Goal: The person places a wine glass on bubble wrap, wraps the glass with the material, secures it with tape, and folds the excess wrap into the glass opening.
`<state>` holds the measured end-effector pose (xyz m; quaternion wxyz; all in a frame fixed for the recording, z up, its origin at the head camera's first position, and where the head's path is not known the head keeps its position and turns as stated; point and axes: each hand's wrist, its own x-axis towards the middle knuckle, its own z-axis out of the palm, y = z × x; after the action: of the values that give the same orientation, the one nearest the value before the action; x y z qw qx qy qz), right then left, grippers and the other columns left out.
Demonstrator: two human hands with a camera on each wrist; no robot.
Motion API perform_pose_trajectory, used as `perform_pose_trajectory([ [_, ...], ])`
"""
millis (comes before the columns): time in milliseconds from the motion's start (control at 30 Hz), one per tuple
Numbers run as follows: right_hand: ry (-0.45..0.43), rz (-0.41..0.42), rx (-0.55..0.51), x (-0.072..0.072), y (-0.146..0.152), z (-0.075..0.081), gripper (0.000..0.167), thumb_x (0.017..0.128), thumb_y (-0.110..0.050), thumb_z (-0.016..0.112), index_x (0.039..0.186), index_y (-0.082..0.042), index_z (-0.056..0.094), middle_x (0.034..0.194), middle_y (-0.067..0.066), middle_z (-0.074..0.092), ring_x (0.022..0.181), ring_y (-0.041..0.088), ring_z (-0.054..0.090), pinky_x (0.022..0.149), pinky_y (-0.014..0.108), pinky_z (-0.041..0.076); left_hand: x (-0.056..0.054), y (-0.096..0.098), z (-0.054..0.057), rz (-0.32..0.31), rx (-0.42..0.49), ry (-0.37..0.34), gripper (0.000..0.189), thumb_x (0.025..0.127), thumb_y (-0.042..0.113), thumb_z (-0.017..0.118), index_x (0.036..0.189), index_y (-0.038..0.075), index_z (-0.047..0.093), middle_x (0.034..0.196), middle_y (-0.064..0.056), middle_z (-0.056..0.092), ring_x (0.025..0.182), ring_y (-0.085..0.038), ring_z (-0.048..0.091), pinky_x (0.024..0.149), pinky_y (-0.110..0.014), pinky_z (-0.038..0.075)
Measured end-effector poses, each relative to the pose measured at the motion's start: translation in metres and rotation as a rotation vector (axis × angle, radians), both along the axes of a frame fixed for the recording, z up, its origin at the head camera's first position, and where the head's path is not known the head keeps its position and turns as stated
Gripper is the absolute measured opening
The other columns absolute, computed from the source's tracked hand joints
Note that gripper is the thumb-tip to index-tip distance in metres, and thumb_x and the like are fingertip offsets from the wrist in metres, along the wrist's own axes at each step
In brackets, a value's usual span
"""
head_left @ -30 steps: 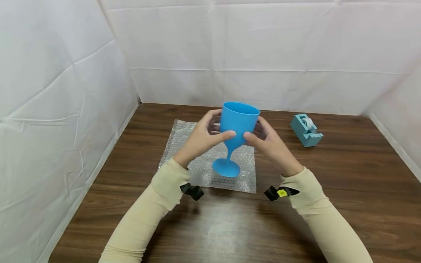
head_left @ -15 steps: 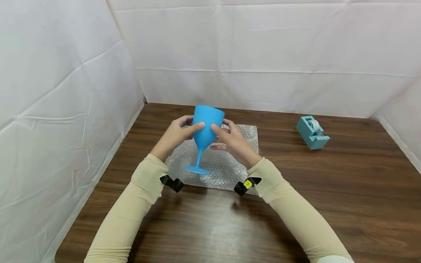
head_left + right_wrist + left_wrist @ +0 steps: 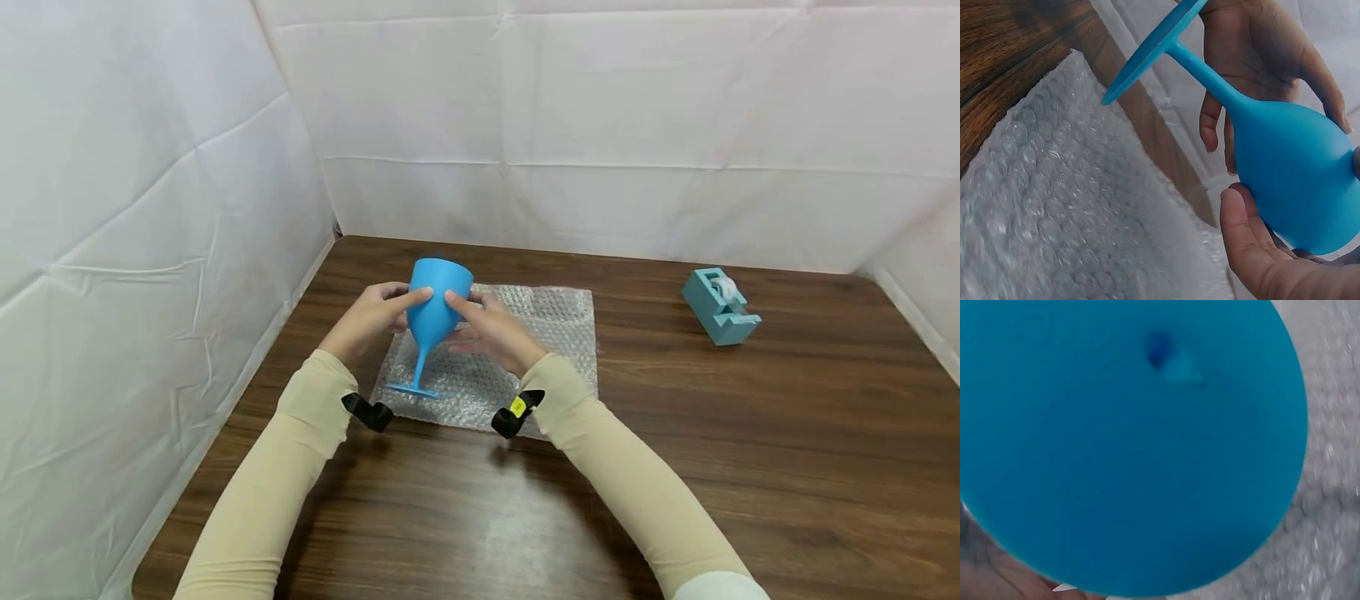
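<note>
A blue plastic goblet (image 3: 437, 300) is held up between both hands, tilted, its foot toward the lower left. My left hand (image 3: 369, 319) grips the bowl from the left, thumb on the near side. From the right, my right hand (image 3: 497, 332) holds the same bowl with its thumb in front; its other fingers are partly hidden behind the cup. In the head view, the foot appears over the left part of a bubble wrap sheet (image 3: 551, 321). The goblet's round base (image 3: 1135, 481) fills most of the left wrist view.
A light-blue tape dispenser (image 3: 722, 308) with a roll of clear tape stands at the back right of the dark wooden table (image 3: 810, 400). White cloth walls (image 3: 645, 108) rise behind and beside the table. Small black cameras are strapped to both wrists.
Both hands have carried the goblet leftward and somewhat lower, from over the middle of the bubble wrap to its left part. The head view has shifted slightly.
</note>
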<state>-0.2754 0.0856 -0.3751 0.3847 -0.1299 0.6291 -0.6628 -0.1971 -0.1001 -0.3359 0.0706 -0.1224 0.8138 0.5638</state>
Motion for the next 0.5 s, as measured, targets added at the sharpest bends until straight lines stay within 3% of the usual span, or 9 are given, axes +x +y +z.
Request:
perform_pose_trajectory([
  [233,-0.026,0.017,0.015,0.002,-0.017,-0.012,0.082,0.093,-0.049,0.057,0.154,-0.013,0.014,0.148,0.019,0.039,0.115,0.036,0.061,0.094,0.044,0.052,-0.002,-0.015,-0.01,0.034,-0.005,-0.091,0.079,0.093,0.048,0.057,0.148,-0.001,0.029,0.142,-0.025,0.045,0.122,-0.039,0.055,0.106,-0.052,0.039],
  [500,-0.038,-0.014,0.032,-0.002,-0.025,-0.019,0.079,0.095,-0.049,0.053,0.153,-0.009,0.017,0.147,0.021,0.04,0.116,0.037,0.06,0.092,0.042,0.053,-0.012,-0.019,-0.024,0.038,-0.043,-0.089,0.079,0.092,0.051,0.056,0.146,-0.003,0.034,0.138,-0.025,0.051,0.119,-0.038,0.057,0.105,-0.052,0.041],
])
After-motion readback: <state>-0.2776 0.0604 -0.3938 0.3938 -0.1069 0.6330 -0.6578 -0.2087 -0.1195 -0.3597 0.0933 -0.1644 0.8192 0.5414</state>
